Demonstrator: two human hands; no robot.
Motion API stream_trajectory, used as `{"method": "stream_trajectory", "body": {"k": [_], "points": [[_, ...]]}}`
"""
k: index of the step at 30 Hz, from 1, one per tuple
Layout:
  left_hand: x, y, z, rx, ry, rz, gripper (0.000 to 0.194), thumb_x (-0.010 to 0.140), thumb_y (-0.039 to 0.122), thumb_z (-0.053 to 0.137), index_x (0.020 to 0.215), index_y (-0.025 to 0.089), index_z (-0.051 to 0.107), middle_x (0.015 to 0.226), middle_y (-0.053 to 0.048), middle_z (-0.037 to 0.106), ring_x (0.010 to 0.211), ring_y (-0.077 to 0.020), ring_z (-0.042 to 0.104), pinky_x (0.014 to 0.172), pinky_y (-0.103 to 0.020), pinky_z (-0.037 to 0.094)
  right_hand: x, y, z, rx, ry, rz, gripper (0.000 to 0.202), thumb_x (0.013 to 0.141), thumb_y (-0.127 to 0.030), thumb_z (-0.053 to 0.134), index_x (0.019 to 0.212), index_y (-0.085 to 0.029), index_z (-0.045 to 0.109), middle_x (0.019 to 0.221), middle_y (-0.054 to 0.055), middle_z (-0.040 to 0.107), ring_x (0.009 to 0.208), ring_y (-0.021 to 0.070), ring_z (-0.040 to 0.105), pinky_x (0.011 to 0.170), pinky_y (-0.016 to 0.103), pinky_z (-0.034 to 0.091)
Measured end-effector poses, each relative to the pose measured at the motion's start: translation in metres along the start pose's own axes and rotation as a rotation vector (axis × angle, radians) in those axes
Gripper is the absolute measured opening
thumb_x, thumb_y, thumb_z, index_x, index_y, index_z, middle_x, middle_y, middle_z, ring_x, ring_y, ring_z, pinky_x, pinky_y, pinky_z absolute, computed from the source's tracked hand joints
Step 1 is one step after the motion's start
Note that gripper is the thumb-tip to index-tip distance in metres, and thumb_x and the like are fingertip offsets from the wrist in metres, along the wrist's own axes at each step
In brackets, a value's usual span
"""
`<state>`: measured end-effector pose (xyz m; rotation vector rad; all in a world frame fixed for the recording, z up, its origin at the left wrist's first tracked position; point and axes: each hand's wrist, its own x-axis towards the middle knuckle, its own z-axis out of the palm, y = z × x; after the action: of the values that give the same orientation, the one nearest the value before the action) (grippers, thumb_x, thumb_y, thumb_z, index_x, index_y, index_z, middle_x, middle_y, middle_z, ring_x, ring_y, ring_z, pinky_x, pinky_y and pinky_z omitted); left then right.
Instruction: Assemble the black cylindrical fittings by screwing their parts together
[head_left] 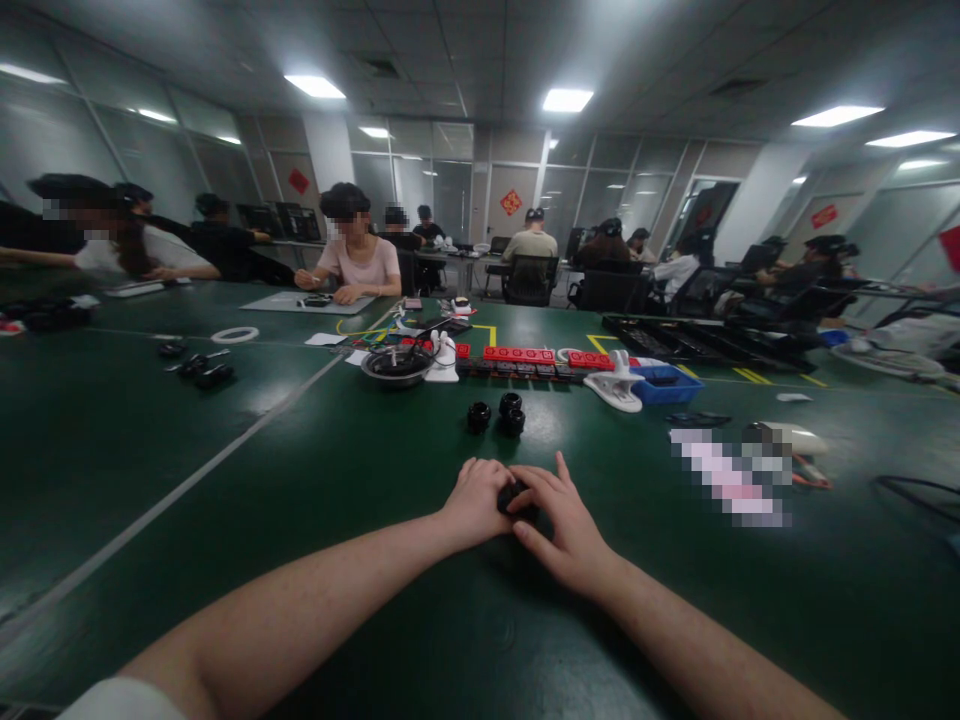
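Near the middle of the green table, a small black round part [516,497] sits between my two hands, mostly covered by fingers. My left hand [477,503] is closed around its left side. Over its top and right side, my right hand [556,520] bends its fingers onto it, with the index finger raised. Fine detail of the part is hidden. Just beyond my hands stand several similar black round parts, one on the left [478,416] and others grouped on the right [511,420].
Farther back lie a metal bowl [397,368], a row of red-and-black blocks [525,362], a white clamp-like piece [616,384] and a blue bin [667,386]. Black parts [206,370] lie left, a white cylindrical object [787,437] right. A person in pink [360,260] works across the table.
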<state>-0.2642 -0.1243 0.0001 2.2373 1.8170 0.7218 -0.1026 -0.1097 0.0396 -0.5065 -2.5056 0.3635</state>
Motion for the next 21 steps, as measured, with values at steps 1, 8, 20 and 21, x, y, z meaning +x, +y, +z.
{"method": "stream_trajectory", "body": {"k": [1, 8, 20, 21], "points": [[0.0, 0.0, 0.0, 0.001, 0.001, 0.003, 0.039, 0.058, 0.048, 0.063, 0.084, 0.02, 0.055, 0.086, -0.002, 0.052, 0.089, -0.0201, 0.045, 0.089, -0.039, 0.029, 0.0, 0.0, 0.0, 0.0, 0.009, 0.002, 0.026, 0.078, -0.034, 0.046, 0.099, -0.02, 0.05, 0.11, 0.007, 0.054, 0.108, 0.0212, 0.043, 0.1, 0.055, 0.005], [0.0, 0.003, -0.006, 0.018, -0.029, -0.012, 0.037, 0.06, 0.049, 0.06, 0.08, 0.019, 0.052, 0.086, -0.002, 0.05, 0.087, -0.0202, 0.045, 0.087, -0.039, 0.03, -0.001, 0.002, 0.003, -0.005, 0.131, 0.088, 0.038, 0.08, -0.03, 0.043, 0.115, -0.016, 0.04, 0.073, 0.001, 0.058, 0.095, 0.0193, 0.051, 0.101, 0.053, 0.007], [0.001, 0.001, -0.003, 0.035, 0.001, 0.005, 0.052, 0.054, 0.064, 0.057, 0.078, 0.019, 0.051, 0.084, -0.002, 0.05, 0.084, -0.0205, 0.045, 0.085, -0.039, 0.03, 0.0, 0.014, 0.007, -0.085, 0.16, 0.21, 0.032, 0.081, -0.025, 0.039, 0.112, -0.017, 0.041, 0.066, -0.001, 0.053, 0.086, 0.0183, 0.054, 0.1, 0.053, 0.015], [0.001, 0.001, -0.002, 0.038, 0.003, 0.007, 0.052, 0.054, 0.064, 0.056, 0.078, 0.019, 0.051, 0.084, -0.002, 0.05, 0.084, -0.0204, 0.045, 0.085, -0.039, 0.03, 0.0, 0.015, 0.008, -0.089, 0.159, 0.21, 0.033, 0.08, -0.023, 0.039, 0.112, -0.017, 0.041, 0.067, 0.0, 0.053, 0.086, 0.0184, 0.054, 0.099, 0.053, 0.016]]}}
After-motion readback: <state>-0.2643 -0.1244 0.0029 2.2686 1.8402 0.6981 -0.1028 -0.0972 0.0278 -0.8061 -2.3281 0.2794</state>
